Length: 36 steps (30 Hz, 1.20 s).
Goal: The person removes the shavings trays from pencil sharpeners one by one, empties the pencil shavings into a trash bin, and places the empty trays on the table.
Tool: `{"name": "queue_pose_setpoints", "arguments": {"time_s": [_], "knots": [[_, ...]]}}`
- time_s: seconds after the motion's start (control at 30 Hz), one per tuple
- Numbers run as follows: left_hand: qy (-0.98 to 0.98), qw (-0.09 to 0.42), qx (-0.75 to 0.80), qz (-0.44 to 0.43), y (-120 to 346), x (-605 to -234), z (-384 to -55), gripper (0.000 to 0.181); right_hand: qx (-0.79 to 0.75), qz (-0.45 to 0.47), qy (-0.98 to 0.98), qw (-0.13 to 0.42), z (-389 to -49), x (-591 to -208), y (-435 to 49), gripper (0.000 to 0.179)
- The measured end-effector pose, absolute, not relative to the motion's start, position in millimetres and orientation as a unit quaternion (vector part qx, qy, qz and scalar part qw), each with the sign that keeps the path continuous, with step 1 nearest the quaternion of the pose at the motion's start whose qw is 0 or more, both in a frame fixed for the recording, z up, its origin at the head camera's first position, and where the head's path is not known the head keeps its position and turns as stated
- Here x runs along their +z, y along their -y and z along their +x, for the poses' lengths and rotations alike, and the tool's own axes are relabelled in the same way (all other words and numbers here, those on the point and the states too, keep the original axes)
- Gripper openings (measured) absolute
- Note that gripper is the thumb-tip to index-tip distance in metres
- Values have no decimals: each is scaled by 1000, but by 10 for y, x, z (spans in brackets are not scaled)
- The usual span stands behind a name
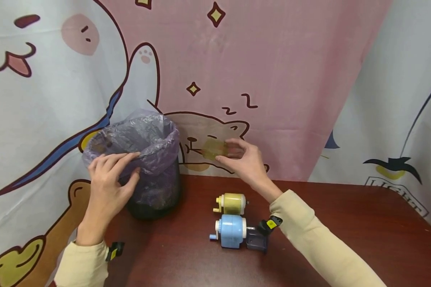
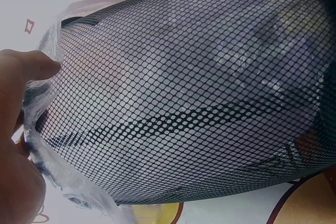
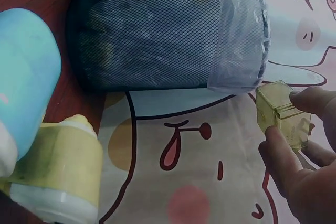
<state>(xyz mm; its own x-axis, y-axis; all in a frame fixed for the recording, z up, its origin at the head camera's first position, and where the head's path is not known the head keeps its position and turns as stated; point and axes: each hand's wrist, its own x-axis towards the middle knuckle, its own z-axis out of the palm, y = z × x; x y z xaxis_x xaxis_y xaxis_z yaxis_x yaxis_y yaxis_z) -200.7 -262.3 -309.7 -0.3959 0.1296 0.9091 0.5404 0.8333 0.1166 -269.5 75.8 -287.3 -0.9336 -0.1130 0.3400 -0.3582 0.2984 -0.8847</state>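
My right hand [image 1: 247, 161] pinches a translucent yellow shavings drawer [image 1: 212, 148] between thumb and fingers, in the air right of the trash bin [image 1: 157, 195]. The right wrist view shows the small clear box [image 3: 273, 106] tilted. At the near rim of the bin, my left hand [image 1: 109, 181] grips the edge, thumb on the outside over the bag liner [image 1: 159, 155]. The bin is dark mesh, and the thin purplish bag folds over its rim. A yellow pencil sharpener [image 1: 233, 203] and a light blue one [image 1: 232, 231] lie on the table below my right hand.
A dark translucent drawer [image 1: 256, 241] sits beside the blue sharpener on the reddish-brown table [image 1: 186, 255]. Behind the bin and table hangs a cartoon-printed cloth [image 1: 283, 79], close to the bin's back. A black camera strap [image 1: 271, 224] is on the right wrist.
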Motion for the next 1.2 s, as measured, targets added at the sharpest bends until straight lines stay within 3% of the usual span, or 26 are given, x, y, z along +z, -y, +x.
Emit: {"name": "queue_pose_setpoints", "arguments": {"time_s": [0.63,1.2], "knots": [[824,503,-166,-201,2646,-3011,-1955,46,559,140,811,101,-2732,-3028,-1004,57],[804,523,-172,-222,2668,-2994,-1943,41,556,115,818,88,-2738,-3126,-1185,59]]}}
